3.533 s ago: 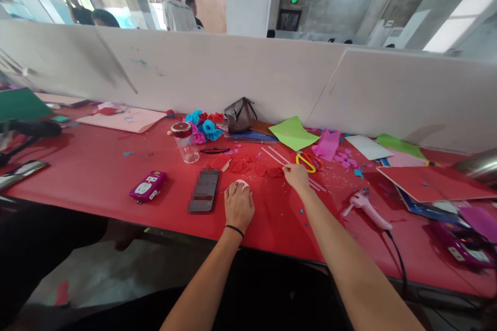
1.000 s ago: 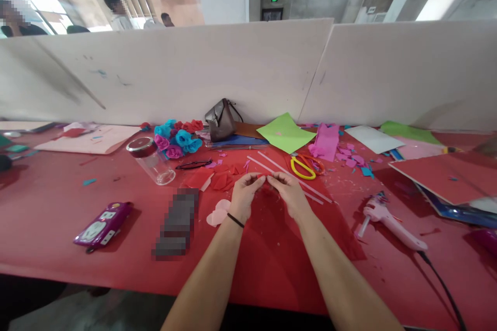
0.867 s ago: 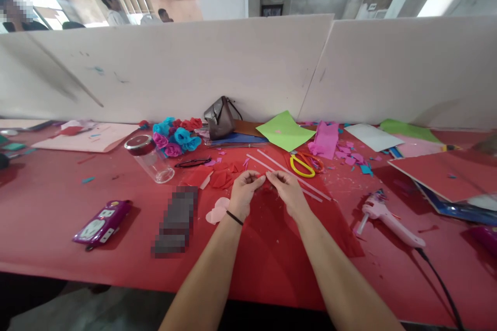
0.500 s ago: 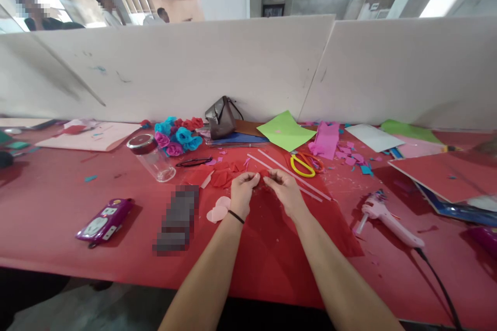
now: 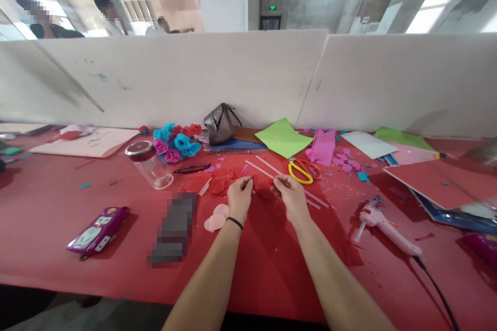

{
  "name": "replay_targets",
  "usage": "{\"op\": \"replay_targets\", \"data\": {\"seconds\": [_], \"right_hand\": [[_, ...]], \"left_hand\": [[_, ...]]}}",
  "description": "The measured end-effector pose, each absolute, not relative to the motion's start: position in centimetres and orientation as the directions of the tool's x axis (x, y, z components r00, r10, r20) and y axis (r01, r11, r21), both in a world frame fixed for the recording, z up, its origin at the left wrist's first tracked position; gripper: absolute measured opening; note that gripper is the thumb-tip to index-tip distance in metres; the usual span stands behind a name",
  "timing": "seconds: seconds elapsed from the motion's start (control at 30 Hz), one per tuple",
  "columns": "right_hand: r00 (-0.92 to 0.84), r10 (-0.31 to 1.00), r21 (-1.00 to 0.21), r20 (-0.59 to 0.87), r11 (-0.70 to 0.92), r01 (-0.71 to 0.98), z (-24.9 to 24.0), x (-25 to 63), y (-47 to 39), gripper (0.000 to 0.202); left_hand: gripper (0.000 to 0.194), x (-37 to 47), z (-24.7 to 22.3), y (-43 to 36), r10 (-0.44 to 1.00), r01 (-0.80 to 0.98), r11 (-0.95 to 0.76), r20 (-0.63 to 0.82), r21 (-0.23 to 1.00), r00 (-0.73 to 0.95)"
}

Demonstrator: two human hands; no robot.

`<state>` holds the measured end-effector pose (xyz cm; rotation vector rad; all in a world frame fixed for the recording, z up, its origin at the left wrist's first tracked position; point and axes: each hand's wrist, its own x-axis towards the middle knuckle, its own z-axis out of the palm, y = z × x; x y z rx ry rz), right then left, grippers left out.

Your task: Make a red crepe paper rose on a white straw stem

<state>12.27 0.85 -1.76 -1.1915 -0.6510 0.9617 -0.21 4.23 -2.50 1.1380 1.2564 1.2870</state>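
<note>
A small piece of red crepe paper (image 5: 264, 186) is stretched between my two hands. Its left edge is pinched by my left hand (image 5: 239, 197), and its right side by the closed fingers of my right hand (image 5: 290, 194). Below them a larger red sheet (image 5: 267, 248) lies on the table. More red paper pieces (image 5: 219, 184) rest just left of my left hand, with pale pink paper circles (image 5: 216, 218) near that wrist. Behind my right hand are two white glue sticks (image 5: 267, 166) and yellow-handled scissors (image 5: 301, 172).
A pink glue gun (image 5: 390, 227) with a cord lies at right. Leftward are a purple power strip (image 5: 97, 231), a dark blurred flat object (image 5: 174, 230) and a clear jar (image 5: 149, 165). Paper flowers (image 5: 176, 142), a bag (image 5: 220, 125) and green paper (image 5: 284, 137) sit before a white partition (image 5: 194, 72).
My hands have moved apart, and the red paper between them now shows as a wider, spread piece. The camera view has tilted slightly up.
</note>
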Motion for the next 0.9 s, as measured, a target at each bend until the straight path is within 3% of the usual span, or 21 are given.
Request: {"op": "replay_targets", "data": {"seconds": [0.1,0.17,0.27,0.37,0.57,0.9], "right_hand": [[0.507,0.861,-0.963,-0.039,0.102,-0.249,-1.9,12.5,1.0,0.029],[0.494,0.869,-0.966,-0.018,0.112,-0.233,-1.8,12.5,0.9,0.029],[0.426,0.904,-0.971,0.008,0.109,-0.213,-1.5,12.3,0.7,0.032],[0.374,0.927,-0.974,0.032,0.112,-0.195,-1.2,12.1,0.5,0.036],[0.403,0.915,-0.980,0.015,0.093,-0.175,-0.8,12.0,0.3,0.040],[0.389,0.921,-0.967,0.009,0.107,-0.231,-0.8,11.9,0.3,0.032]], "left_hand": [[0.021,-0.2,-2.2,4.4,0.979,0.244,-0.130,0.164,0.961,-0.124],[0.025,-0.1,-1.7,4.2,0.961,0.308,-0.216,0.257,0.927,-0.101],[0.026,0.0,-1.2,3.7,0.974,0.208,-0.226,0.220,0.952,0.053],[0.022,0.3,-1.0,3.1,0.982,0.020,-0.120,0.116,0.993,0.149],[0.014,0.2,-0.6,2.8,0.997,-0.215,0.017,0.000,0.977,0.079],[0.032,0.3,-0.5,2.8,0.985,-0.274,0.171,-0.159,0.946,0.065]]}}
